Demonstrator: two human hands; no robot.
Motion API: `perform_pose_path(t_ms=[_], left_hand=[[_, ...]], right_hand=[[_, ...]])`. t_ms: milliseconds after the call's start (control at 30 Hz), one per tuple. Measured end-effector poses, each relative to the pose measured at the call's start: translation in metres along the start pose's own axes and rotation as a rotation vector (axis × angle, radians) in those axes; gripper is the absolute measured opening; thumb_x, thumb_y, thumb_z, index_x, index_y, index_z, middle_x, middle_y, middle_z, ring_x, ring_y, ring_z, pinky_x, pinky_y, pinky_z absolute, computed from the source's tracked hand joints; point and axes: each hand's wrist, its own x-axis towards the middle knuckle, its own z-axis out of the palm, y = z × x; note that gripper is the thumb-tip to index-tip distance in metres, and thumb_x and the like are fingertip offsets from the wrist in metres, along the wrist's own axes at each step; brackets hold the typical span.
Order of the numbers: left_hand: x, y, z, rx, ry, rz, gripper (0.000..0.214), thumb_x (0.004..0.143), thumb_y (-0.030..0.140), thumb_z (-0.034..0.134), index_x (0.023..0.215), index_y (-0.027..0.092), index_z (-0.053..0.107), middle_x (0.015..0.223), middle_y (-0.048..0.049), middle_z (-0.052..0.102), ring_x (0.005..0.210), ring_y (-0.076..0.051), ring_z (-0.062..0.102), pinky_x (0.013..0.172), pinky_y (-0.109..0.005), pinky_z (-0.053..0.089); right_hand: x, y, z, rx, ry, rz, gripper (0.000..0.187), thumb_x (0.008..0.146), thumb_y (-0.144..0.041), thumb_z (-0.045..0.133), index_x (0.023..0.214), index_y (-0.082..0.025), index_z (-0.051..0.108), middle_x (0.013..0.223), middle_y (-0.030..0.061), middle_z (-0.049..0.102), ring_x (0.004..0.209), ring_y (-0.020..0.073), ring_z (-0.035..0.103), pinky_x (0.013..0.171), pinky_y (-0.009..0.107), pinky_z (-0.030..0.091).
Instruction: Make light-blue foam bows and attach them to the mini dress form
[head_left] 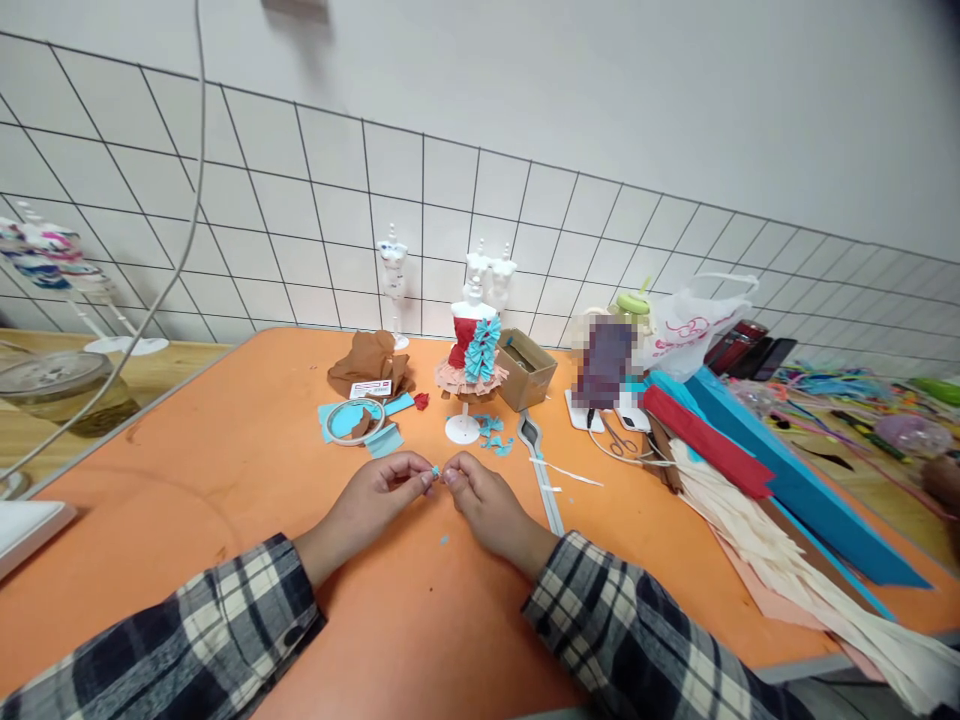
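A tiny scrap of light blue crepe paper is pinched between the thumb and forefinger of my left hand. Close beside it, my right hand has its thumb and fingertips pressed together; what they hold, if anything, is too small to make out. Just beyond my hands stands a small white mannequin in a red bodice, blue ruffles and a pink ruffled skirt. Several blue crepe pieces lie at its base. A smaller blue scrap rests on the orange table between my wrists.
Left of the mannequin are brown crepe paper and a roll of tape. To its right stand a cardboard box and grey tweezers. Farther right lie scissors, a pixelated phone-like object and folded crepe sheets.
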Motion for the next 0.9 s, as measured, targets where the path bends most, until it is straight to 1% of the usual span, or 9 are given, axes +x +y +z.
perform_pose_path(t_ms=[367,600,900], left_hand=[[-0.0007,0.0009,-0.0003,-0.022,-0.024,-0.014,0.029,0.077,0.046,0.060,0.070,0.018,0.062,0.070,-0.0022,0.065,0.067,-0.016,0.059,0.068,-0.027,0.049],[-0.0004,0.0006,-0.0011,-0.021,-0.032,-0.021,0.029,0.077,0.047,0.060,0.071,0.018,0.062,0.070,-0.0021,0.065,0.068,-0.016,0.059,0.068,-0.027,0.049],[0.0003,-0.0007,-0.0002,-0.006,-0.032,-0.038,0.028,0.077,0.045,0.059,0.071,0.018,0.062,0.068,-0.0017,0.064,0.066,-0.016,0.059,0.066,-0.027,0.049]], right_hand=[[0.0004,0.0022,0.0010,0.019,-0.005,0.042,0.025,0.096,-0.041,0.039,0.087,-0.022,0.050,0.065,-0.0047,0.049,0.060,0.0117,0.045,0.056,0.022,0.031],[0.0008,0.0058,0.0029,0.059,0.001,0.082,0.028,0.095,-0.045,0.041,0.081,-0.022,0.046,0.064,-0.0050,0.048,0.060,0.0117,0.044,0.055,0.022,0.029],[0.0016,0.0014,-0.0027,-0.038,0.003,0.091,0.026,0.093,-0.042,0.045,0.077,-0.021,0.044,0.066,-0.0053,0.048,0.062,0.0115,0.044,0.057,0.023,0.028]])
